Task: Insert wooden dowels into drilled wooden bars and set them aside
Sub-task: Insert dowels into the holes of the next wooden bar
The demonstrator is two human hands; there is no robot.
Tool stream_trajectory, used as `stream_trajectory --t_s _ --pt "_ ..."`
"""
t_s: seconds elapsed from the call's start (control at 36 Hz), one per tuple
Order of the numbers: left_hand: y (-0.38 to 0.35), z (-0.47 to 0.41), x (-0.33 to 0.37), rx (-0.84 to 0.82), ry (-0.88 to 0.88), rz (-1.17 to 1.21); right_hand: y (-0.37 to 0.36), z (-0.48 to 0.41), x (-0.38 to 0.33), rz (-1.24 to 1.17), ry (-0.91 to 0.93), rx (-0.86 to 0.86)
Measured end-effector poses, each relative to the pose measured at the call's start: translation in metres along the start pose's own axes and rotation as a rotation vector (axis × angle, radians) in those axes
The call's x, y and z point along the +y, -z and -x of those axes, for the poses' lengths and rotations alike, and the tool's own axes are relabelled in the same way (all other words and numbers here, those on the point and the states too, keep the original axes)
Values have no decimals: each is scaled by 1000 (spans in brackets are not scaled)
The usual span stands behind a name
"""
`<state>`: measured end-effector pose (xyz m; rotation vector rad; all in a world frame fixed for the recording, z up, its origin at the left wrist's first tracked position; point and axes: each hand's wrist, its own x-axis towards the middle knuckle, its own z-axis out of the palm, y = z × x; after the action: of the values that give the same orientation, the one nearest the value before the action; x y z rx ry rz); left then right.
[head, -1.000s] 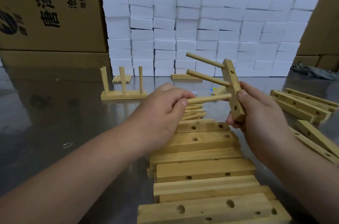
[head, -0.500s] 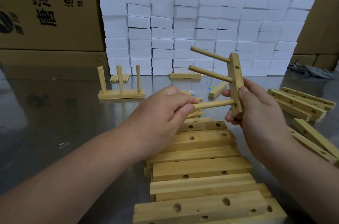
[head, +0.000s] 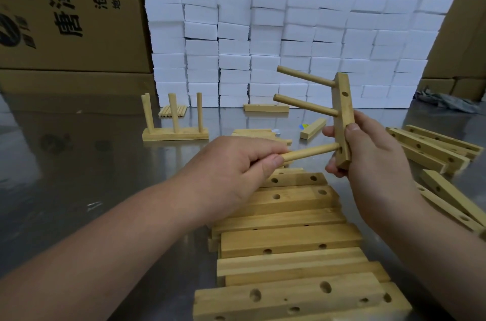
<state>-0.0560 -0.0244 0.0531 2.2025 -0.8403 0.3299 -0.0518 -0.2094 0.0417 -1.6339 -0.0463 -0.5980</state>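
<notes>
Head view: the left hand [head: 231, 165] pinched the near end of a wooden dowel [head: 310, 152] between thumb and curled fingers. Its far tip met the lowest hole of a drilled bar [head: 343, 115], which the right hand [head: 368, 157] clasped upright, thumb across the near face and fingers behind. How deep the tip sat could not be told.

Above that grip, two seated dowels [head: 306, 105] jutted leftward from the same bar at a different slant from the one in hand. Done well, the step likely called for bringing the dowel parallel with those two, then pushing straight along its axis. The right grip should brace the bar directly behind the hole. An angled push risked jamming the dowel or twisting the bar loose.

Beneath both grips, a stack of drilled bars [head: 289, 239] lay on the steel tabletop [head: 65, 163]. Beyond the left grip stood a finished bar [head: 175, 134] with three upright dowels, and loose dowels [head: 172, 111] lay just behind it. To the right of the right grip, more bars [head: 431, 147] lay scattered. Farthest off, white foam blocks [head: 289, 44] rose before cardboard boxes [head: 65, 18].
</notes>
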Motion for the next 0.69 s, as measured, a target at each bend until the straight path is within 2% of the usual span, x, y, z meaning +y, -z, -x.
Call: stream_trajectory --t_s 0.25,0.53,0.69 --pt "-1 1 1 2 34 71 1 1 0 20 31 -12" --pt "4 -2 5 73 -60 -109 -2 9 -2 44 107 -117" --pt "3 -2 3 93 -70 -113 -2 15 -4 -6 152 -121"
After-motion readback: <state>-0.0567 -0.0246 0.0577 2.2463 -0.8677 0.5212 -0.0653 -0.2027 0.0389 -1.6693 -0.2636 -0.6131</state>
